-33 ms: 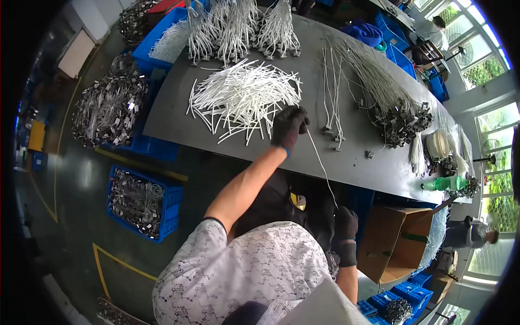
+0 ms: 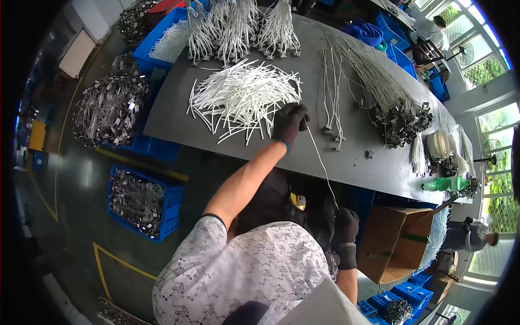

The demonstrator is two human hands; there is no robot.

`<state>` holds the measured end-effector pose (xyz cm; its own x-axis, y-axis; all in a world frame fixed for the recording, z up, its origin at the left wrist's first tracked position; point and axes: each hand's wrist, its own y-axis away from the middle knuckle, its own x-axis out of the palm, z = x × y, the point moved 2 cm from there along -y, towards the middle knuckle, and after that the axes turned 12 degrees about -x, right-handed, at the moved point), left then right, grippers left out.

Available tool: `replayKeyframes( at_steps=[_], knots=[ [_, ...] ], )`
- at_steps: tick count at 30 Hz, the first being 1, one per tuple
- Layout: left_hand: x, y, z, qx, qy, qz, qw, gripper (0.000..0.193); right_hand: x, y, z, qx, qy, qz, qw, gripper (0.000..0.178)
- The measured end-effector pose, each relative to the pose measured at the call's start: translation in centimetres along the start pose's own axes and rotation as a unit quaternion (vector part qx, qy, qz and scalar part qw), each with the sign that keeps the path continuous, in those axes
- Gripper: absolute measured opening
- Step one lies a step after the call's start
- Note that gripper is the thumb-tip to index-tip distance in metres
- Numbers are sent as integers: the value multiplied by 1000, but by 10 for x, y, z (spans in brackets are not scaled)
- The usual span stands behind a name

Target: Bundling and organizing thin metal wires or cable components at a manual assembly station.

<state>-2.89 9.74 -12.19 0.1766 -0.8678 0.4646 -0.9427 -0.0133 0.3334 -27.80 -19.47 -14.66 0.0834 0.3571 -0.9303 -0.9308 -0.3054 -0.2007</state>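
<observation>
Both of my hands wear dark gloves. Between them a thin white wire (image 2: 320, 161) hangs in a slight curve. My left hand (image 2: 291, 125) is closed around its upper end, over the table beside the right edge of a pile of short white tubes (image 2: 244, 95). Lower down, at the front of my body, my right hand (image 2: 345, 230) is closed at the wire's other end; its fingertips are partly hidden. To the right of my left hand, a few loose wires with dark connectors (image 2: 336, 116) lie on the grey table (image 2: 216, 145).
Bundles of white cables (image 2: 233, 30) stand at the table's back; a large wire bundle with dark connectors (image 2: 401, 122) lies right. Beside my right hand is an open cardboard box (image 2: 387, 244). Blue crates (image 2: 172, 208) of parts stand left. A green bottle (image 2: 447, 183) lies near the table's right end.
</observation>
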Motion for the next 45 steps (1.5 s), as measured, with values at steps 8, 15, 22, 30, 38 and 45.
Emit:
replayKeyframes(
  at_steps=[8,15,22,30,38,45],
  knots=[
    [49,-142,-33,-123,-26,-8,992,13,-52,-14,59,96,-340,-117,928,8],
    [110,-159,-33,-86,-202,119,968,24,-37,-30,5,168,-310,-100,931,7],
    [4,-132,22,-69,-751,-136,642,48,-21,0,-57,166,-186,-162,955,12],
    [-28,-158,72,-101,-718,-228,650,32,-4,46,-94,184,-370,-67,908,16],
    [-66,-98,111,-303,-23,-159,939,9,83,192,-145,326,-312,39,891,16],
    [11,-13,142,-331,220,-17,917,6,46,151,-101,214,-79,52,972,14]
  ],
)
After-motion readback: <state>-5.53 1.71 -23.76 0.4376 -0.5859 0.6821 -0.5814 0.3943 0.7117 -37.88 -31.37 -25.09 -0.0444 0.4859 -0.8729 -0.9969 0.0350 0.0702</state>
